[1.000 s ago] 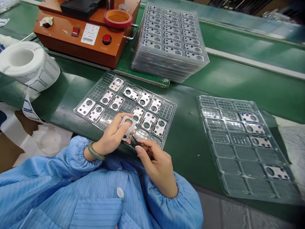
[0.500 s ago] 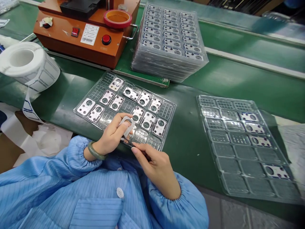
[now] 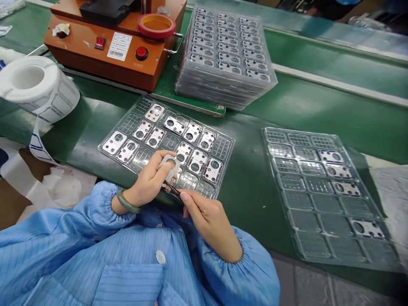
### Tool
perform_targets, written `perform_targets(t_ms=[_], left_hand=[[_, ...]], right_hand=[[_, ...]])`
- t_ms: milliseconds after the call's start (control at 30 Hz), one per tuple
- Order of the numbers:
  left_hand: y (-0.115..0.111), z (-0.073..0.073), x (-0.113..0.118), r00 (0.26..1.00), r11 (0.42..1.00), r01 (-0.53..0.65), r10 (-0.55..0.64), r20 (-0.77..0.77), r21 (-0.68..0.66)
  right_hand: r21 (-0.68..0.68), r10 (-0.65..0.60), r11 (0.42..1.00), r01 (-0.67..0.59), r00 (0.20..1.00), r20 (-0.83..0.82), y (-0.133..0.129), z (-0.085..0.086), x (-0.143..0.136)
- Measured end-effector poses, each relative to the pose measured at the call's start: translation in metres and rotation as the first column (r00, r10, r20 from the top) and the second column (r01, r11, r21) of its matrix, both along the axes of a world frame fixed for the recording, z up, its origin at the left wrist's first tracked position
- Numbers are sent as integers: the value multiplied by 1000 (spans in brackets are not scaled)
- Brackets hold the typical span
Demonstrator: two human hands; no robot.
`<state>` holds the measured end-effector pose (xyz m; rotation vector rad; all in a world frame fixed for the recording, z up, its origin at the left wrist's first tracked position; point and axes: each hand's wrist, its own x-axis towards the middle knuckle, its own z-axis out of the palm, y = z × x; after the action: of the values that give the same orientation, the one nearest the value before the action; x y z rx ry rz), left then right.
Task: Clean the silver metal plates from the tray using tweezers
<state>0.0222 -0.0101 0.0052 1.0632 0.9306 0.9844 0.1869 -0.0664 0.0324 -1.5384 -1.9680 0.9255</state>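
Right hand (image 3: 207,221)'s pinched on a dark slim tool (image 3: 174,191), left hand (image 3: 148,180)'s clamped on a metal plate (image 3: 174,171), all at the parts tray (image 3: 222,147)'s near edge. If that tip skids, I'd bet on a scratched plate or poked finger. Green bench (image 3: 247,170) right of the parts tray gives elbow room; tray stack (image 3: 219,90) sits just past its far edge.

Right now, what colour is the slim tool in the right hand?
Black: the slim tool in the right hand shows best in the head view.
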Motion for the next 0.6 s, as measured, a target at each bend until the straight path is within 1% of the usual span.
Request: perform_targets(t_ms=[100,167,367,433,500,533,600], left_hand=[[2,1,1,1000,1000,0,0,11,-3],[2,2,1,1000,1000,0,1,13,-9],[1,2,2,1000,1000,-4,4,24,-17],[2,1,3,999,1000,-2,2,42,-11],[3,0,4,998,1000,3,-2,59,-4],[3,0,4,998,1000,7,-7,65,-3],[4,0,4,997,1000,16,-16,74,-3]], right_hand=[[64,-12,998,7,997,76,-2,-1,-3],[106,-30,994,20,995,92,-4,-2,-5],[277,-27,961,18,999,28,-5,-3,-5],[281,32,959,-40,999,33,-5,-4,-6],[250,105,962,-111,994,38,-4,-4,-8],[233,123,964,-126,992,29,-4,-4,-8],[219,100,971,-93,995,-20,-4,-3,-7]])
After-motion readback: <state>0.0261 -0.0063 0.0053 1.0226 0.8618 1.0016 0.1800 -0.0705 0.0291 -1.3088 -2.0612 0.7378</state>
